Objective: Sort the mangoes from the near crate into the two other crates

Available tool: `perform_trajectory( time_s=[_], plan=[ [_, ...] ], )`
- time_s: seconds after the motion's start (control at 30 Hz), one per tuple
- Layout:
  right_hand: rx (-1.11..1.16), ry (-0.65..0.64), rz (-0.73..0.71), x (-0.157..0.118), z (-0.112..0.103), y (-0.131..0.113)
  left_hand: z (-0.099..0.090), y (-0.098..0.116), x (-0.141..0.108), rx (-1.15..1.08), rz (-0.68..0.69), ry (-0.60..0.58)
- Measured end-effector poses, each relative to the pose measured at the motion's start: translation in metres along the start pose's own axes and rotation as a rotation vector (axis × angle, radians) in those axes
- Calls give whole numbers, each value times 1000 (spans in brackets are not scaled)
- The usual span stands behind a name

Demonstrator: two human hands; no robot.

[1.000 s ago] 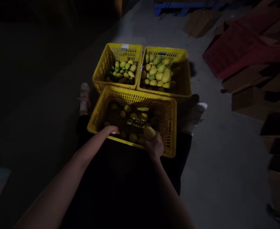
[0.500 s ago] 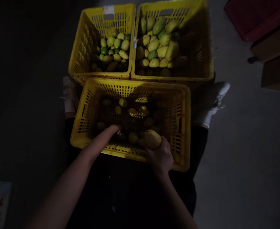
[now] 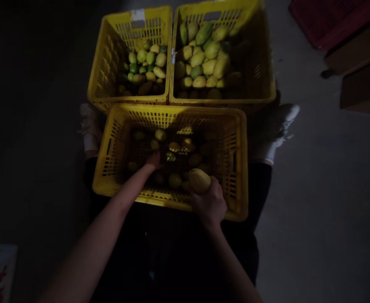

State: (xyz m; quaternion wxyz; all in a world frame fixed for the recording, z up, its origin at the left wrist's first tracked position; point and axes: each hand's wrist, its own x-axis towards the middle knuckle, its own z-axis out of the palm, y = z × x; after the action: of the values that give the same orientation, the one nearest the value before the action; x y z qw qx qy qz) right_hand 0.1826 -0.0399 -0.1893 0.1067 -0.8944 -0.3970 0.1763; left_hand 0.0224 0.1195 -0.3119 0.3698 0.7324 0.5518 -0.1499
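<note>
My right hand [image 3: 210, 203] is closed around a large, pale yellow oval fruit [image 3: 199, 181], holding it over the near right side of the front yellow crate [image 3: 169, 203]. My left hand [image 3: 154, 160] reaches down inside that crate, low among the fruit. Its fingers look spread, with nothing visible in them, though the dark blurs them. A small yellow-green fruit [image 3: 170, 156] lies just right of it. Several other oval fruits are scattered over the crate's floor, among them a yellowish one [image 3: 160, 135] near the far wall.
Two more yellow crates stand behind: the left crate [image 3: 128, 99] with small green and yellow fruit, the right crate [image 3: 219, 101] with larger ones. My shoes flank the crates. A red crate [image 3: 336, 21] and cardboard boxes [image 3: 363, 90] are at far right.
My left hand has moved away from me, toward the crate's middle. A small fruit now shows beside it. The right hand keeps its fruit; the view has shifted slightly.
</note>
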Motion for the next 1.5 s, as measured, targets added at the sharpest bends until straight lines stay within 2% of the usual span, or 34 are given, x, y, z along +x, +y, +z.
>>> perform_trajectory(
  time_s=[0.2, 0.4, 0.5, 0.6, 0.7, 0.8, 0.87, 0.93, 1.0, 1.07, 1.13, 1.23, 1.3, 1.4, 1.5],
  plan=[
    [-8, -5, 3, 0, 3, 2, 11, 26, 16, 110, 87, -4],
    [-23, -35, 26, 1, 1, -1, 24, 43, 19, 46, 11, -15],
    [-20, -60, 28, 2, 1, -2, 14, 44, 15, -82, -77, -24],
    [-8, -70, 17, 4, 0, -3, -12, 40, -1, -278, -136, 17],
    [5, -80, 18, 5, -1, -8, -47, 36, -41, -545, -109, 91],
    [46, -73, 11, 6, -3, -12, -78, 36, -105, -846, -9, 125],
    [108, -51, -16, 7, -4, -13, -88, 37, -154, -1001, 74, 150],
    [180, -16, -50, 7, -5, -13, -87, 35, -199, -1132, 138, 185],
    [234, 16, -93, 4, -8, -12, -79, 32, -235, -1412, 201, 186],
    [347, 61, -125, -2, -11, -11, -66, 28, -261, -1687, 262, 183],
    [552, 109, -126, -13, -15, -10, -55, 25, -278, -1808, 300, 236],
    [883, 80, -126, -40, -24, -13, -46, 26, -295, -1737, 348, 423],
    [1013, 7, -220, -62, -34, -18, -48, 30, -306, -1569, 430, 562],
    [1065, -67, -467, -96, -56, -29, -57, 38, -326, -1229, 578, 700],
    [1051, -64, -584, -124, -77, -40, -65, 45, -345, -986, 697, 778]
  ],
)
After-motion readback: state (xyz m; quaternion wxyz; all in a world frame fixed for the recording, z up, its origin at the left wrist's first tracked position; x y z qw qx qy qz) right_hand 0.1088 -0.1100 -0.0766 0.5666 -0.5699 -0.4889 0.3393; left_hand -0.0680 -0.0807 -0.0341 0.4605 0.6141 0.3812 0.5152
